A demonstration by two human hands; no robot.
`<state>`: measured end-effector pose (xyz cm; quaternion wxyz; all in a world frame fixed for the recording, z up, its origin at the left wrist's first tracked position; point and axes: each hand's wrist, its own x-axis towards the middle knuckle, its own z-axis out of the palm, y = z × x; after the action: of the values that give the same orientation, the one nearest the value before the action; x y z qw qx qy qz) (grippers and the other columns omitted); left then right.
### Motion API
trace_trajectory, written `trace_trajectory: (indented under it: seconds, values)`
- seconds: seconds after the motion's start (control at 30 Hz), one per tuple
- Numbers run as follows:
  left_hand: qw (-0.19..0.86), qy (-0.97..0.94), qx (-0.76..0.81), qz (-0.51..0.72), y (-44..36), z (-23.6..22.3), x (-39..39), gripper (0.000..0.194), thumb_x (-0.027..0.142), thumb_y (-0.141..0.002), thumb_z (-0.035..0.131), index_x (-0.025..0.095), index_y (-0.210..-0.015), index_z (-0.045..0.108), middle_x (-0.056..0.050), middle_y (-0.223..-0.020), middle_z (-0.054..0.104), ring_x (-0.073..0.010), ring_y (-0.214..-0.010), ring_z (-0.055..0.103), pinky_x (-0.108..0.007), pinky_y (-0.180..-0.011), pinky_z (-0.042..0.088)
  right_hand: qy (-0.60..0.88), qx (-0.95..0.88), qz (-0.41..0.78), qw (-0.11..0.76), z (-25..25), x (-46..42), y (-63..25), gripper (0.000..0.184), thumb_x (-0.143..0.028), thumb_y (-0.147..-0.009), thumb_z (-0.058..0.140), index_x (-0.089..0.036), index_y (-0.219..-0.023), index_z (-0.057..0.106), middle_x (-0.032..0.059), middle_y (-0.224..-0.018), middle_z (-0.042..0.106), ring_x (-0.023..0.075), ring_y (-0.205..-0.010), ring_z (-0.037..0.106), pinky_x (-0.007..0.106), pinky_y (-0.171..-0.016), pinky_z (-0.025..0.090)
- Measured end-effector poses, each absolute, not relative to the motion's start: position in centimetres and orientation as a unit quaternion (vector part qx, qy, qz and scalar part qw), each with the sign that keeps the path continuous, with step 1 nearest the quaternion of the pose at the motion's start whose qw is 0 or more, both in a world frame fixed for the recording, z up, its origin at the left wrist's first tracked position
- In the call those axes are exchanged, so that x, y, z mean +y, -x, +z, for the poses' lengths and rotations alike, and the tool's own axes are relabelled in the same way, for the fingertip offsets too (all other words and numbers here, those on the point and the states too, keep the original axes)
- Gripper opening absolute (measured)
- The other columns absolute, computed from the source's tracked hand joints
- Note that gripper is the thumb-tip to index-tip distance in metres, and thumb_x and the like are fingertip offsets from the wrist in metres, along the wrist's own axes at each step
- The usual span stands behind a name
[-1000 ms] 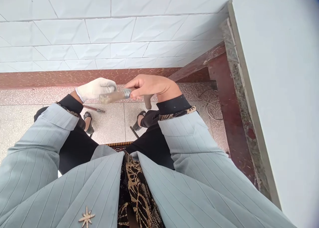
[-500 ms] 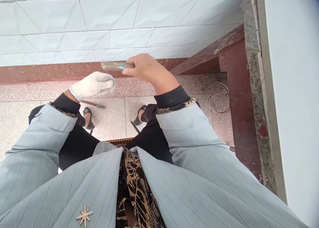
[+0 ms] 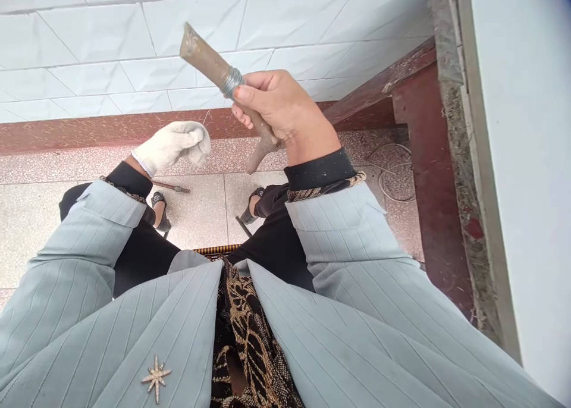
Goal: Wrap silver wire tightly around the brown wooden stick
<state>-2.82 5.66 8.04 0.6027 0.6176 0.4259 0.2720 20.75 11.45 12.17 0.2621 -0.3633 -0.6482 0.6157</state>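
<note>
My right hand (image 3: 283, 104), bare, grips a forked wooden stick (image 3: 206, 60) that slants up to the left. A band of thin metal wire (image 3: 232, 81) is wound round the stick just beyond my thumb. Below my palm the stick's short, forked end sticks out. My left hand (image 3: 176, 144), in a white knitted glove, is closed in a pinch to the lower left of the stick, apart from it. From its fingertips a thin wire strand (image 3: 206, 118) rises. How much of the wire lies hidden inside the glove I cannot tell.
A thin brown stick (image 3: 172, 186) with a wrapped end lies on the floor near my left shoe (image 3: 161, 213). White wall tiles (image 3: 107, 33) stand ahead. To the right are a dark red board (image 3: 439, 182) and a coil of pale cable (image 3: 395, 179).
My right hand has raised and turned the stick from nearly level to slanting, so its forked end now shows. My left hand has shifted slightly right, and the thin strand has come into view.
</note>
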Motion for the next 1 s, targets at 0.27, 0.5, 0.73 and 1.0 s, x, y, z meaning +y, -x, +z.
trace_trajectory:
  seconds: [0.27,0.5,0.73,1.0]
  values:
    - [0.525,-0.713,0.439,0.152,1.9,8.6,4.4,0.025,0.034,-0.097,0.054,0.017,-0.086,0.068,-0.001,-0.064,0.053,-0.0106,-0.058,0.046,-0.027,-0.062,0.043,0.527,-0.732,0.363,0.232,10.0,13.2,-20.5,0.025,-0.039,-0.09,0.07,-0.021,-0.078,0.058,0.0033,-0.073,0.055,0.0166,-0.07,0.048,0.034,-0.067,0.038]
    - [0.371,-0.767,0.5,0.156,2.9,9.8,3.7,0.022,0.026,-0.089,0.052,0.017,-0.084,0.071,-0.002,-0.076,0.067,-0.0128,-0.074,0.059,-0.027,-0.075,0.047,0.458,-0.835,0.306,0.013,7.8,13.6,-21.6,0.025,-0.042,-0.088,0.076,-0.018,-0.083,0.072,0.0036,-0.067,0.057,0.0176,-0.07,0.051,0.032,-0.066,0.035]
    - [0.303,-0.765,0.539,0.179,4.0,10.3,4.4,0.02,0.022,-0.086,0.053,0.019,-0.083,0.073,-0.005,-0.081,0.071,-0.0193,-0.087,0.065,-0.03,-0.083,0.05,0.288,-0.806,0.478,-0.2,8.6,12.5,-20.7,0.02,-0.036,-0.085,0.08,-0.016,-0.087,0.079,-0.002,-0.062,0.058,0.0122,-0.064,0.053,0.029,-0.067,0.038]
    - [0.297,-0.742,0.56,0.217,3.9,8.1,5.4,0.019,0.024,-0.092,0.052,0.018,-0.091,0.069,-0.007,-0.09,0.072,-0.0188,-0.089,0.065,-0.031,-0.085,0.051,0.178,-0.757,0.628,0.036,10.9,11.8,-21.4,0.026,-0.037,-0.084,0.079,-0.013,-0.086,0.069,-0.0051,-0.064,0.056,0.0071,-0.057,0.047,0.023,-0.059,0.036]
